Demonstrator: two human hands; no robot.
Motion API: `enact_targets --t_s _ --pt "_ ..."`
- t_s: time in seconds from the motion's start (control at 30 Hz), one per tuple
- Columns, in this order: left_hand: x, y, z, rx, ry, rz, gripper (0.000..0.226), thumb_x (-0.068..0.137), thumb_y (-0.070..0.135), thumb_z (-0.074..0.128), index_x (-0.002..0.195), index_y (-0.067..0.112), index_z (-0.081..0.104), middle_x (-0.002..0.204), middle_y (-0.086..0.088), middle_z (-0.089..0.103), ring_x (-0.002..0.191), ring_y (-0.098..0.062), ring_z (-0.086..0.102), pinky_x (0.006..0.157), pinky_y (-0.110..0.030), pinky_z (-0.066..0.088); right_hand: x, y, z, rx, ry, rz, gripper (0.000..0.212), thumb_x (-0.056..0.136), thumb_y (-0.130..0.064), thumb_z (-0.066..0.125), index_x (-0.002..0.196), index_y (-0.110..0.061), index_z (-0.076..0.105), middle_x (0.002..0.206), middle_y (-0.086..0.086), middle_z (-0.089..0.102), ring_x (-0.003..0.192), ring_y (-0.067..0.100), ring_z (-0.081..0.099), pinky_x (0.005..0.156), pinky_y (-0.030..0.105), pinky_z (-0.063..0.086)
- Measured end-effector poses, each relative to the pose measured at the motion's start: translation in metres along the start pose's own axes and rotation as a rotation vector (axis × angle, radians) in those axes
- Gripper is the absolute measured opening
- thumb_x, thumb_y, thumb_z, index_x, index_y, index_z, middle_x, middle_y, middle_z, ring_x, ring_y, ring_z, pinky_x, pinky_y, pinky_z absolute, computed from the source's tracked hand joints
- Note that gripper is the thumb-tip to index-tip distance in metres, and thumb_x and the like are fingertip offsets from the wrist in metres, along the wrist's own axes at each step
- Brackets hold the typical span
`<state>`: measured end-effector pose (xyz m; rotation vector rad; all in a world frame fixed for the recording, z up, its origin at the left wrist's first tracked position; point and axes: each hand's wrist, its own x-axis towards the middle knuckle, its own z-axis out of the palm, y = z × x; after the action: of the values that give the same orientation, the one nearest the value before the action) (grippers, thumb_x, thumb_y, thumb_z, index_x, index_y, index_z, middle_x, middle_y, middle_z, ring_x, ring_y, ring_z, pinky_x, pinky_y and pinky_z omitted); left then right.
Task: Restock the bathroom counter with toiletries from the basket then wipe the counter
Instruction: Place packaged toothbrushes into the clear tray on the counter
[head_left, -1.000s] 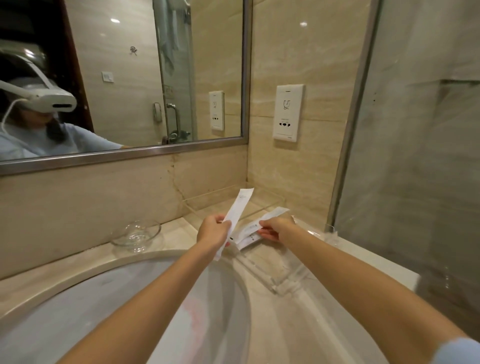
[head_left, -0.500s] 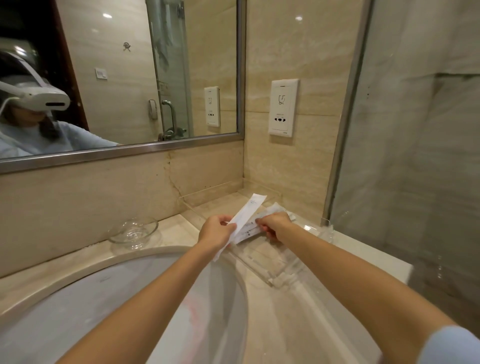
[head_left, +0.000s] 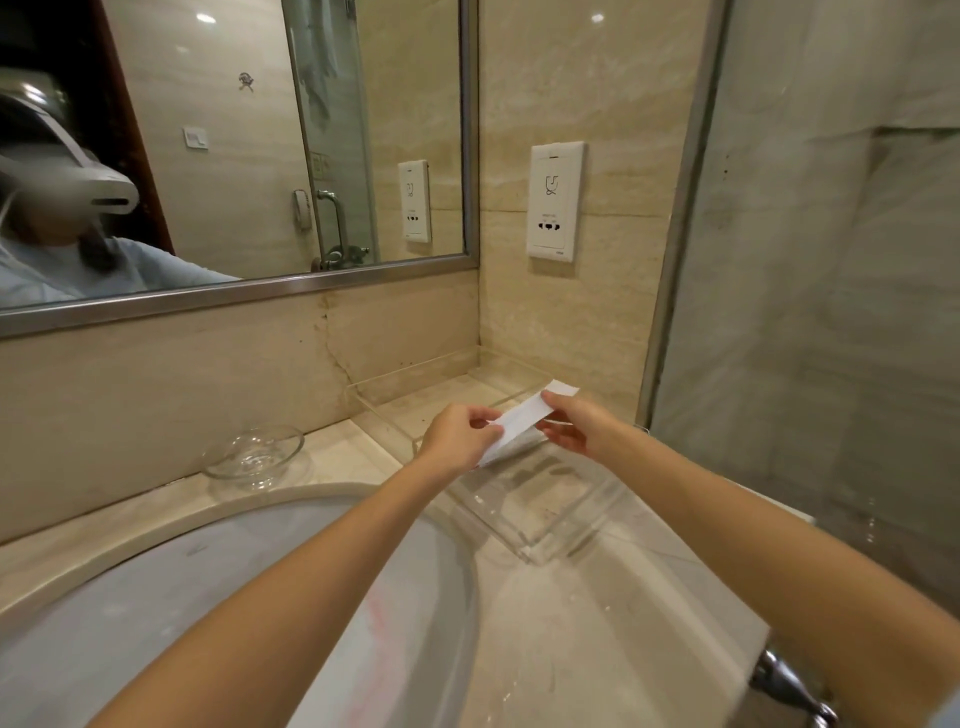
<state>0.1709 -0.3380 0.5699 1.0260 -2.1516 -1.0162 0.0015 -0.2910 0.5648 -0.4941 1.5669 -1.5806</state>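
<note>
Lowered and tipped flatter now, the white packet (head_left: 524, 418) that stood up a second ago. Left hand (head_left: 457, 436) pinches its near end, right hand (head_left: 582, 426) its far end, just over the clear tray (head_left: 540, 551) in the counter (head_left: 597, 623) corner. A glass dish (head_left: 254, 457) sits by the wall.

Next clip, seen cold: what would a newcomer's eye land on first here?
The two hands meeting mid-frame: the left hand and the right hand each pinch an end of a long white packet, held over a clear tray in the counter's back right corner. Next come the glass dish by the wall left of the tray, and the white socket plate on the side wall above.
</note>
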Motion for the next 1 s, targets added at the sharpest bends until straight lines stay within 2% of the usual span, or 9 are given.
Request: enact_targets --t_s 0.1,0.2,0.3,0.4,0.47,0.6,0.67,0.87,1.0 --pt "0.004 0.0 0.0 0.191 -0.045 0.082 0.049 0.086 0.026 0.063 0.133 0.024 0.051 0.116 0.001 0.062 0.097 -0.021 0.061 0.086 -0.029 0.047 0.01 -0.001 -0.011 -0.008 0.061 0.024 0.016 0.089 -0.012 0.063 0.1 -0.005 0.055 0.077 0.006 0.059 0.034 0.006 0.058 0.034 0.016 0.046" --pt "0.006 -0.005 -0.003 0.364 -0.069 0.135 0.068 0.081 0.028 0.067 0.141 0.031 0.036 0.118 0.007 0.057 0.096 -0.014 0.057 0.086 -0.03 0.047 0.021 -0.002 -0.022 -0.007 0.093 0.085 0.011 0.088 -0.011 0.065 0.089 -0.003 0.057 0.074 0.008 0.062 0.034 0.009 0.059 0.033 0.017 0.045" --pt "0.003 -0.013 0.0 0.515 -0.066 0.174 0.049 0.08 0.028 0.065 0.127 0.033 0.054 0.118 0.008 0.057 0.103 -0.014 0.057 0.087 -0.034 0.049 0.033 0.003 -0.029 -0.142 0.102 0.175 0.012 0.088 -0.009 0.063 0.082 -0.003 0.055 0.051 0.009 0.064 0.03 0.011 0.057 0.031 0.019 0.045" --pt "0.002 -0.019 0.007 0.619 -0.049 0.245 0.033 0.079 0.031 0.067 0.112 0.034 0.063 0.112 0.008 0.057 0.106 -0.013 0.054 0.076 -0.026 0.043 0.038 0.01 -0.028 -0.232 0.13 0.186 0.008 0.09 0.0 0.058 0.084 -0.002 0.054 0.066 0.012 0.06 0.027 0.012 0.054 0.028 0.021 0.044" --pt "0.002 -0.02 0.009 0.646 -0.02 0.274 0.031 0.078 0.034 0.07 0.108 0.033 0.064 0.114 0.008 0.053 0.111 -0.013 0.048 0.077 -0.024 0.036 0.037 0.013 -0.025 -0.32 0.155 0.146 0.014 0.091 0.001 0.056 0.078 -0.002 0.05 0.067 0.013 0.056 0.024 0.012 0.052 0.028 0.021 0.043" --pt "0.004 -0.022 0.009 0.651 0.016 0.312 0.032 0.071 0.038 0.076 0.101 0.032 0.066 0.131 0.009 0.04 0.125 -0.012 0.035 0.096 -0.029 0.029 0.042 0.016 -0.022 -0.528 0.211 -0.012 0.027 0.09 -0.013 0.063 0.069 -0.003 0.049 0.046 0.009 0.056 0.024 0.013 0.049 0.035 0.024 0.043" --pt "0.005 -0.022 0.01 0.626 -0.017 0.291 0.034 0.071 0.039 0.076 0.103 0.032 0.066 0.13 0.01 0.042 0.124 -0.011 0.037 0.093 -0.026 0.029 0.042 0.016 -0.022 -0.699 0.236 -0.061 0.035 0.09 -0.026 0.063 0.063 -0.006 0.051 0.034 0.002 0.052 0.026 0.012 0.047 0.037 0.019 0.037" --pt "0.009 -0.022 0.015 0.58 0.02 0.245 0.03 0.07 0.036 0.078 0.097 0.029 0.067 0.119 0.01 0.047 0.115 -0.011 0.042 0.09 -0.025 0.035 0.038 0.016 -0.018 -1.109 0.317 -0.151 0.042 0.09 -0.048 0.054 0.074 -0.01 0.049 0.076 0.006 0.056 0.078 0.024 0.061 0.066 0.028 0.043" --pt "0.008 -0.021 0.017 0.619 0.031 0.263 0.043 0.073 0.037 0.076 0.113 0.03 0.061 0.117 0.008 0.048 0.113 -0.014 0.044 0.091 -0.027 0.037 0.037 0.015 -0.019 -1.168 0.263 -0.155 0.035 0.092 -0.041 0.052 0.072 -0.012 0.053 0.076 0.005 0.056 0.076 0.024 0.055 0.062 0.026 0.038"
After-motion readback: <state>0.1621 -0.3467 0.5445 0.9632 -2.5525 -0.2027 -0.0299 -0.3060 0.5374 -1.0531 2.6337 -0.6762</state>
